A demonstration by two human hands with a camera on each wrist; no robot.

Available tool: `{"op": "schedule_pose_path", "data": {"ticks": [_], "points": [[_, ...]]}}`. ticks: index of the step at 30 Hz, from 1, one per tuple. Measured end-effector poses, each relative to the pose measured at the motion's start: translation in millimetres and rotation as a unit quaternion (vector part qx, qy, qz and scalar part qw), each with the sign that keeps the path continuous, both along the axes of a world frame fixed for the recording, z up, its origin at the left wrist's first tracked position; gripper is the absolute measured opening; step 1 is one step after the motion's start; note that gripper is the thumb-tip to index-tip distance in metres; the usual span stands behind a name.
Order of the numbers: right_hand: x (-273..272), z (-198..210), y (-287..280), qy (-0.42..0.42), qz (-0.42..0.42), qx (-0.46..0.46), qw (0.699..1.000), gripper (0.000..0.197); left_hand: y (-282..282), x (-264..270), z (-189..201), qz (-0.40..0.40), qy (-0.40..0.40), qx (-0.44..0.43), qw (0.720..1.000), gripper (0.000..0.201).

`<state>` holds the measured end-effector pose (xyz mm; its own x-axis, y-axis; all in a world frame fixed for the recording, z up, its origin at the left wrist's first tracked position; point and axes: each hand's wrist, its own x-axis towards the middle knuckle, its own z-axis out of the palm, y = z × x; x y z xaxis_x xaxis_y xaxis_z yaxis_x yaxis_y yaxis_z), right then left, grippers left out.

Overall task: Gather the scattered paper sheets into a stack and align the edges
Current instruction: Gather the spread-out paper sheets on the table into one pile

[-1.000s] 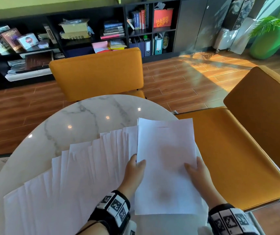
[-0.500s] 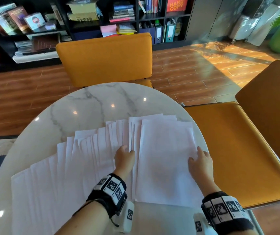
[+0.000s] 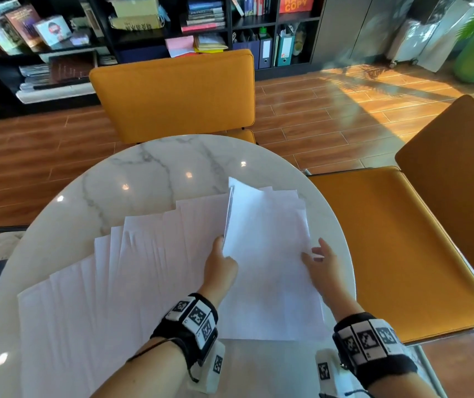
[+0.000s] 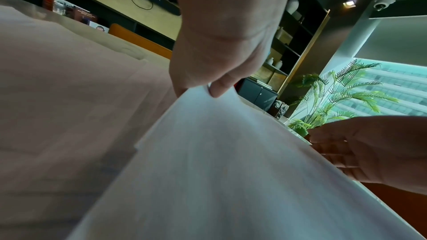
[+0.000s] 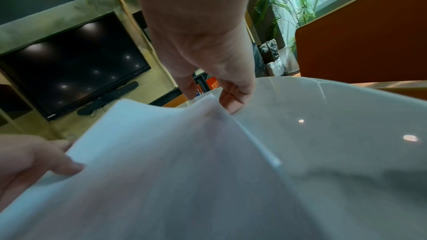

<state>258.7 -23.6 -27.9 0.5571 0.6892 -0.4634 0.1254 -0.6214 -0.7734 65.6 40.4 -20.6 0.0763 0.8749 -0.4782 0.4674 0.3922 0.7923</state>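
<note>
left hand (image 3: 221, 264) pinches the stack (image 3: 267, 254) at its lifted left edge; right hand (image 3: 320, 262), fingers (image 3: 322, 245) spread, touches the right edge

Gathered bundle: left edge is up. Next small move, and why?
Probably shift the gathered bundle left onto the nearest fanned sheets and take those in. The left hand pinches its raised left edge, the right hand touches its right edge, and many sheets lie ungathered.
</note>
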Motion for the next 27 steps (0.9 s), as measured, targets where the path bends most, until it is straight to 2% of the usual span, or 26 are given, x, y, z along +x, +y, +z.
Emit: {"op": "schedule_pose_path", "data": {"ticks": [3, 6, 9, 14, 17, 21, 24, 27], "points": [[8.3, 0.5, -3.5, 0.034, -0.005, 0.014, 0.999, 0.070, -3.0, -3.7, 4.3, 0.022, -0.062, 0.004, 0.998, 0.042], [12.9, 1.5, -7.8, 0.060, -0.006, 0.029, 0.998, 0.048, -7.7, -8.8, 9.8, 0.050, -0.116, -0.019, 0.992, 0.038], [12.8, 0.9, -10.2, 0.066, -0.033, 0.053, 0.996, 0.036, -11.6, -14.7, 12.7, 0.045, -0.134, -0.038, 0.989, 0.034], [6.2, 6.0, -7.9, 0.047, 0.008, 0.061, 0.997, 0.021, -12.4, -18.9, 12.4, 0.040, -0.143, -0.050, 0.988, 0.030], [3.5, 2.9, 0.0, 0.022, 0.023, 0.040, 0.999, 0.025, -9.8, -20.3, 7.5, 0.060, -0.104, -0.027, 0.992, 0.031], [7.6, -15.3, 9.5, -0.051, 0.044, -0.015, 0.998, 0.046, 1.5, -36.3, -5.3, 0.136, 0.030, 0.005, 0.990, 0.049], [8.5, -16.5, 16.5, -0.088, 0.064, -0.031, 0.994, 0.052, 13.0, -45.8, -7.9, 0.161, 0.102, -0.003, 0.982, 0.051], [5.0, -10.7, 24.4, -0.116, 0.074, -0.046, 0.989, 0.055, 22.5, -47.1, -7.9, 0.152, 0.115, -0.034, 0.981, 0.056]]}}
